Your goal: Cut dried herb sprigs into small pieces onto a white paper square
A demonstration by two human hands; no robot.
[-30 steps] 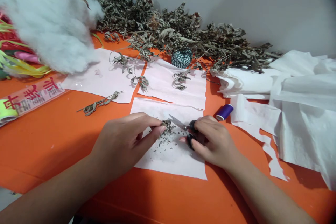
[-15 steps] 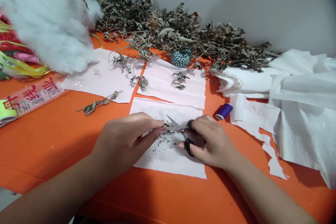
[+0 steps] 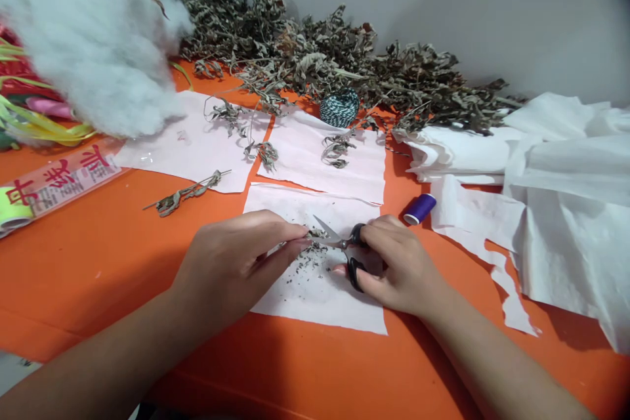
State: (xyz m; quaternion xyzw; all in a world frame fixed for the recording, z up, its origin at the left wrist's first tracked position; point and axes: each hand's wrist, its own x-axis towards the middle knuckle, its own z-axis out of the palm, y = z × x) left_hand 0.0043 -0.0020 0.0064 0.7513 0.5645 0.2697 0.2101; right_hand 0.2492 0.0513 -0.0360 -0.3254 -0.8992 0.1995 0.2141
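My right hand (image 3: 388,266) grips black-handled scissors (image 3: 343,244), fingers and thumb in the loops. The blades stand apart and point left toward the fingertips of my left hand (image 3: 246,256). Those fingers pinch a small piece of dried leaf (image 3: 317,234) close to the blades; most of it is hidden by the fingers. Beneath both hands lies a white cloth sheet (image 3: 319,315), strewn with small dark leaf crumbs (image 3: 308,264) around its middle.
A heap of dried leafy stems (image 3: 319,52) lines the wall, with a ball of twine (image 3: 339,107) before it. White stuffing (image 3: 98,46) is at the left. A purple thread spool (image 3: 420,209) and white cloth (image 3: 561,243) lie right. A loose dried sprig (image 3: 189,194) rests on the orange table (image 3: 123,243).
Both hands stay in nearly the same place. The scissors have shifted only very slightly, their blades still apart.
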